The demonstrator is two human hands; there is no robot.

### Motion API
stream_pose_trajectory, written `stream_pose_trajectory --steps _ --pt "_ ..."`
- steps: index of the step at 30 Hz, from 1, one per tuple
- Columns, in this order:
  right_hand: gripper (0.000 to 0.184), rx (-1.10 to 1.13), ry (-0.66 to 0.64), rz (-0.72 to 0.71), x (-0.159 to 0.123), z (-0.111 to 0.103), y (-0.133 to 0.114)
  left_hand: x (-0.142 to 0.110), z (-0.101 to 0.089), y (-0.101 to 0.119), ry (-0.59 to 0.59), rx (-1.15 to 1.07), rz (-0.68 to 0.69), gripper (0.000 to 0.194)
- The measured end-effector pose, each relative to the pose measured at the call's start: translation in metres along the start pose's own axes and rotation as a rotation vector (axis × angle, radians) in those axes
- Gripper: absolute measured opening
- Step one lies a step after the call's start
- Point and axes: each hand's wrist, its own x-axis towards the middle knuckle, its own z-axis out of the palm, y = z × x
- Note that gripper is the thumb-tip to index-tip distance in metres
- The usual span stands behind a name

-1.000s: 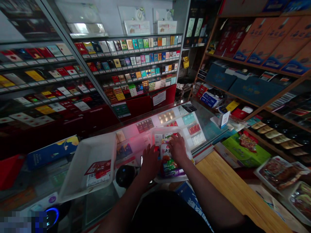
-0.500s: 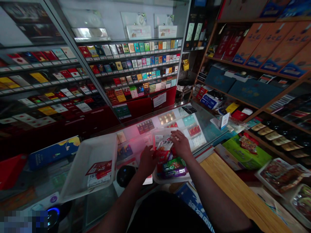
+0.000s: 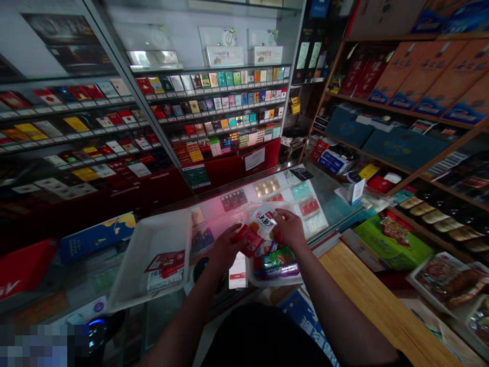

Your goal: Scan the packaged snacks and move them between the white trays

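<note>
My left hand grips a red packet by its lower end, above the rim of a white plastic tray. My right hand pinches the edge of a white packet with red and black print, close beside the red one. Below both hands, a heap of snack packets with green and purple wrappers lies in that tray. A small white card with a red mark sits just left of the tray, below my left hand.
A second white tray holding a red-and-white packet stands left on the glass display counter. A calculator lies at the counter's far end. Cigarette-filled shelves stand ahead, with boxed goods on wooden shelves to the right.
The white packet has risen off the heap, and the red packet is now in my left hand. My hands have moved slightly apart, and the view has shifted a little.
</note>
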Motion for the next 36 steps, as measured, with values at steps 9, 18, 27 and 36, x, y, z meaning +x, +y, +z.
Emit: stream_pose_trajectory --steps 9,18,27,36 --pt "0.034 0.396 -0.308 0.251 -0.033 0.032 -0.002 -0.009 -0.034 0.014 0.021 -0.157 0.003 0.037" --pt "0.035 0.418 -0.337 0.209 -0.048 0.069 0.001 -0.012 -0.076 -0.007 0.046 -0.006 0.011 0.050" --pt "0.037 0.475 -0.372 0.191 -0.060 0.106 0.001 -0.017 -0.126 -0.036 0.097 0.435 0.164 0.028" --pt "0.035 0.110 -0.395 0.013 -0.056 0.119 0.018 -0.021 -0.152 -0.056 0.223 0.555 0.245 0.017"
